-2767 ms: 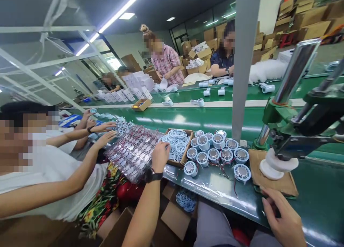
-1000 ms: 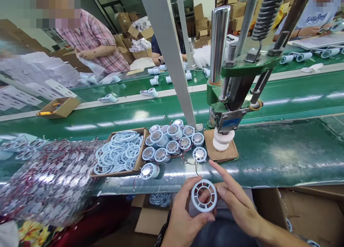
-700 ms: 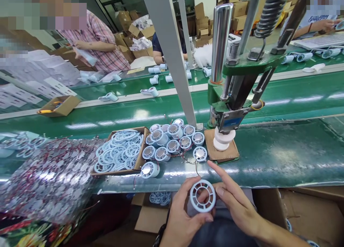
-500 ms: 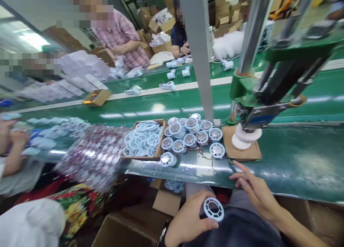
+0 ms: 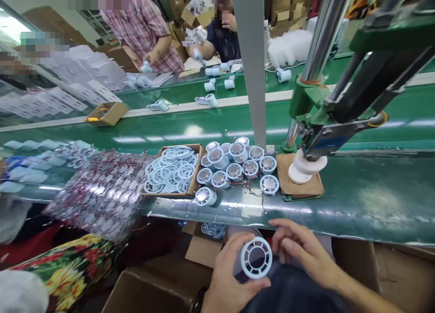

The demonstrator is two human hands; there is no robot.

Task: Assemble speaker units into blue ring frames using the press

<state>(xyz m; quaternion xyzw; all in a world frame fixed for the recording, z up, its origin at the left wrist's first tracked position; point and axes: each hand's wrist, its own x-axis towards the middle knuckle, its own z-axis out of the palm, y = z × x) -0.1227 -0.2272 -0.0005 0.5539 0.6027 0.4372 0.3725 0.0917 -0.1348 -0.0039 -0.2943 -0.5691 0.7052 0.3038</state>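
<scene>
My left hand [image 5: 227, 276] is wrapped round a round light-blue housing [image 5: 257, 275], its spoked ring end facing up and its centre dark. Just right of it, my right hand [image 5: 302, 249] has its fingers apart and holds nothing. In front of both hands, several similar housings with silver disc centres [image 5: 269, 184] stand grouped on the green bench, thin red and dark wires trailing among them. A cardboard tray [image 5: 200, 172] heaped with light-blue spoked rings [image 5: 173, 168] sits left of the group.
To the right, a green press [image 5: 335, 104] holds a white round head [image 5: 302, 165] over a brown pad [image 5: 316, 186]. Bagged silver discs with wires [image 5: 98, 190] lie left. Across the green conveyor [image 5: 183, 131], co-workers handle parts. An open carton [image 5: 149, 290] stands below the bench.
The housing in my left hand has come up and slightly left, its ring now facing me more fully. My right hand has moved left and down, away from the press, towards the housing.
</scene>
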